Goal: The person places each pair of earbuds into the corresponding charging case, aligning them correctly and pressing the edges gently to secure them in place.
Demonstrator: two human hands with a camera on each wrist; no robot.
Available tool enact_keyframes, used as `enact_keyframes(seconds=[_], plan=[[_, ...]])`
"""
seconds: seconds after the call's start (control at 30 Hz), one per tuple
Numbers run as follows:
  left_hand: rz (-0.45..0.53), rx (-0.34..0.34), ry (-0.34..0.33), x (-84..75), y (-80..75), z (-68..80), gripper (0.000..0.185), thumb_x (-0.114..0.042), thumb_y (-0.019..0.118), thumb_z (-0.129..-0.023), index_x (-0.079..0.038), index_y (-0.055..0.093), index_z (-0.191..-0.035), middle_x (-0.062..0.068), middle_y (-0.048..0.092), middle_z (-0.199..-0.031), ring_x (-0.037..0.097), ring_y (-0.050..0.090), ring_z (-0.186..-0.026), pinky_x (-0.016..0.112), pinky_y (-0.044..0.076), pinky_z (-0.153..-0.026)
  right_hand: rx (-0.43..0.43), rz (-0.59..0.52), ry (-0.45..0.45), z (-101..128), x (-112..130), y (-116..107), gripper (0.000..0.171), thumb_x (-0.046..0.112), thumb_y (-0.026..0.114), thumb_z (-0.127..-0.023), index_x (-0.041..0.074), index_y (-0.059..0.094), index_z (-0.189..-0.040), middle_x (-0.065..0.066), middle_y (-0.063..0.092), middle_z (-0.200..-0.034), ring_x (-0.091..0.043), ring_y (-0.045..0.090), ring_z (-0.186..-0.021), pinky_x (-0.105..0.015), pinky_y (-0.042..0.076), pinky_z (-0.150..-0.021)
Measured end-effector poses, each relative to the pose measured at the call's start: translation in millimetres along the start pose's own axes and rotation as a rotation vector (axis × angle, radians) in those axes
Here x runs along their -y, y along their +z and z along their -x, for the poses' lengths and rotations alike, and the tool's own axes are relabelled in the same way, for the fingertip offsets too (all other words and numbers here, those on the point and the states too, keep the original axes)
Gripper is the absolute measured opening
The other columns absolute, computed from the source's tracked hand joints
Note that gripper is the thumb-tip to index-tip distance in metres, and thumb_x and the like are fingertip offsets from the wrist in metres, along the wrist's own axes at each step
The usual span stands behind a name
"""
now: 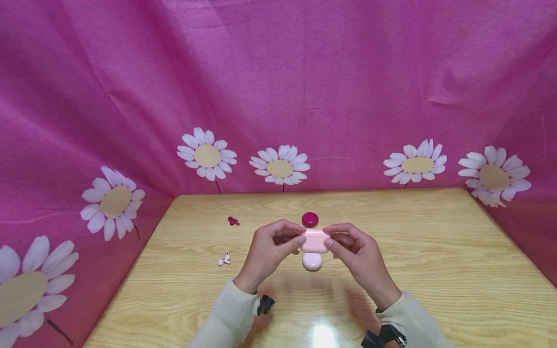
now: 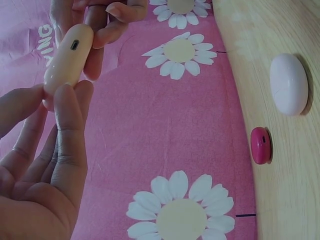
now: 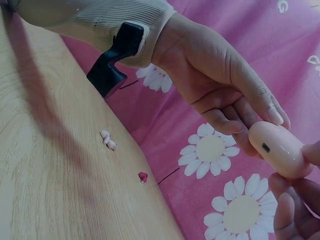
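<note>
A light pink earbud case [image 1: 315, 240] is held up above the table between both hands, with its port [image 2: 74, 45] showing in the wrist views. My left hand [image 1: 271, 249] pinches its left end between thumb and fingers. On the opposite end, my right hand [image 1: 362, 258] grips it the same way. Just below it in the head view lies a pale pink rounded case [image 1: 312, 262] on the table. A smaller crimson round case [image 1: 310, 220] sits farther back.
To the left on the wooden table [image 1: 435, 241] lie a pair of pale earbuds [image 1: 224, 261] and, farther back, dark red earbuds [image 1: 233, 221]. A magenta cloth [image 1: 344, 96] with daisies hangs behind and along the sides.
</note>
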State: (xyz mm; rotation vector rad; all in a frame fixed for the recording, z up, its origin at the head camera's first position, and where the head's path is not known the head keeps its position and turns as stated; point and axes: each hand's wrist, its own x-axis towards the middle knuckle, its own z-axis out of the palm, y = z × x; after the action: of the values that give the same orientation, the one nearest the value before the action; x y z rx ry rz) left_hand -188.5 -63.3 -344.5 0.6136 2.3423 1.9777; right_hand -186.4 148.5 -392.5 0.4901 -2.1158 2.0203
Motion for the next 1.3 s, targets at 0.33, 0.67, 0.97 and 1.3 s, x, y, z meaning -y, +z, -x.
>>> enact_keyframes(seconds=[0.33, 0.67, 0.97, 1.3], plan=[[-0.069, 0.01, -0.012, -1.5, 3.0, -0.4, 0.019, -0.004, 0.07, -0.087, -0.001, 0.066, -0.106, 0.012, 0.07, -0.096, 0.03, 0.067, -0.081, 0.028, 0.056, -0.069, 0.0, 0.017, 0.046, 0.9, -1.9, -1.8, 0.025, 0.012, 0.069, -0.09, 0.005, 0.064, -0.112, -0.009, 0.07, -0.104, -0.017, 0.066, -0.084, -0.029, 0.054, -0.068], [-0.12, 0.024, -0.013, 1.0, 5.7, -0.6, 0.02, -0.006, 0.07, -0.088, -0.003, 0.064, -0.107, 0.01, 0.069, -0.1, 0.023, 0.066, -0.088, 0.025, 0.055, -0.074, 0.041, 0.035, 0.048, 0.3, -3.1, -3.5, 0.029, 0.012, 0.068, -0.09, 0.002, 0.061, -0.117, -0.015, 0.068, -0.106, -0.017, 0.065, -0.086, -0.032, 0.055, -0.071], [-0.144, 0.033, -0.034, 39.0, 4.2, -10.6, 0.022, -0.015, 0.074, -0.086, -0.013, 0.065, -0.106, 0.002, 0.067, -0.102, 0.015, 0.068, -0.086, 0.028, 0.056, -0.074, 0.053, 0.055, 0.108, -1.7, -7.4, -3.1, 0.032, 0.017, 0.072, -0.087, 0.004, 0.064, -0.116, -0.015, 0.067, -0.104, -0.018, 0.064, -0.081, -0.031, 0.056, -0.07], [-0.187, 0.09, -0.062, 53.0, 7.4, -8.0, 0.019, -0.019, 0.074, -0.085, -0.016, 0.064, -0.101, -0.002, 0.069, -0.093, 0.012, 0.066, -0.081, 0.028, 0.055, -0.071, 0.082, 0.151, 0.166, 1.4, -19.7, -4.5, 0.027, 0.02, 0.074, -0.086, 0.005, 0.067, -0.106, -0.013, 0.065, -0.095, -0.025, 0.063, -0.072, -0.032, 0.055, -0.065]])
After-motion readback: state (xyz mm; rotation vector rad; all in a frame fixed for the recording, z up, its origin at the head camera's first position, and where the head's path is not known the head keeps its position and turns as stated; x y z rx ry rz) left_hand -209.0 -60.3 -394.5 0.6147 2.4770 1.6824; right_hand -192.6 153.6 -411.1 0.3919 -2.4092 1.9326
